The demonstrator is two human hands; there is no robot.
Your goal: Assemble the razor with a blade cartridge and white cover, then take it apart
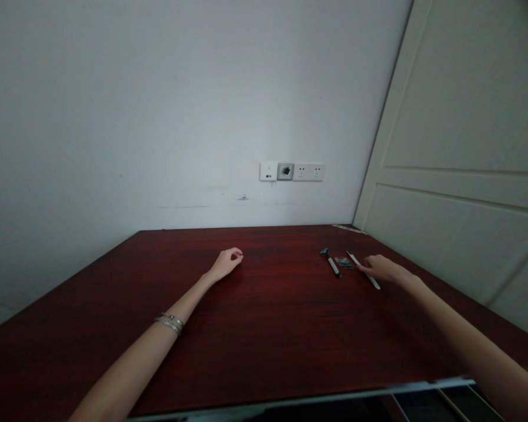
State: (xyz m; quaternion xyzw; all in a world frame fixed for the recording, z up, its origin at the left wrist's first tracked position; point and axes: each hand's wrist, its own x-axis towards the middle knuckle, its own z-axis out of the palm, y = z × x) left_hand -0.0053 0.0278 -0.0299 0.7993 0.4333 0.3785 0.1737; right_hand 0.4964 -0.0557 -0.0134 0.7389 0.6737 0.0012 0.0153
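On the left half of the dark red table, my left hand rests with its fingers curled in towards the thumb; I see nothing in it. A bracelet circles that wrist. My right hand is at a slim whitish stick-like tool with a dark far end, its thumb and fingers closed on the middle. The tool slants across the tabletop, and its exact kind is unclear. Left of it lies a small clear packet with dark greenish contents. Beside that is a razor with a green head and grey handle.
A pale wall rises behind the table, with sockets and switch plates on it. At the right stands a white panelled door close to the table's side. A thin flat strip lies at the far right corner.
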